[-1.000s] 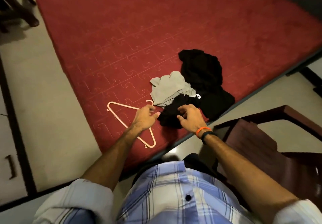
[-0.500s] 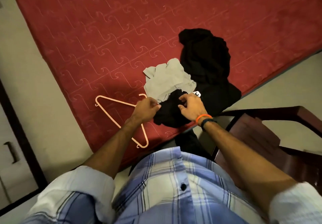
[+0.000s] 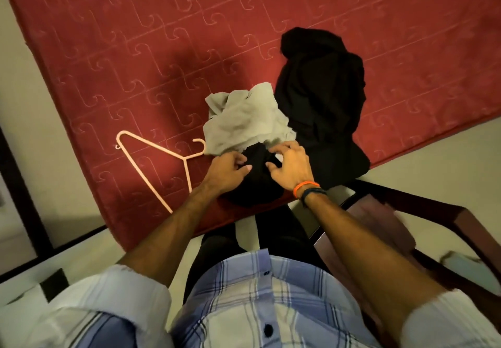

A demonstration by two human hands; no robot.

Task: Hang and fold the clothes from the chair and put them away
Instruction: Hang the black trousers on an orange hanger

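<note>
At 6 o'clock, nearest the camera, a blue-and-white plaid shirt [image 3: 260,301] with rolled sleeves fills the bottom of the view, dark trousers below it. At 4 o'clock stands a dark wooden chair [image 3: 423,228], its frame touching the near edge of the red mattress [image 3: 135,49]; its seat looks bare, though that corner is blurred.

Both forearms reach out over the mattress edge. The left hand [image 3: 226,170] lies on a small black garment [image 3: 253,185] near the mattress edge at the centre, fingers curled and pinching its cloth: the grip is narrow and holds the fabric. The right hand [image 3: 290,164], with an orange band [image 3: 306,186] and a dark band at the wrist, has thumb and curled fingers pressed into the same garment; whether it truly pinches the cloth cannot be told.

Just past the hands, at 12 o'clock from them, a crumpled grey garment [image 3: 244,122] overlaps the black one. At 1 o'clock a larger black garment [image 3: 322,93] lies heaped, touching the grey one. At 9 o'clock from the hands a pale pink hanger [image 3: 156,148] lies flat on the mattress, its hook just beside the grey cloth.

A small white patch shows by the right fingers; no writing is readable.
</note>
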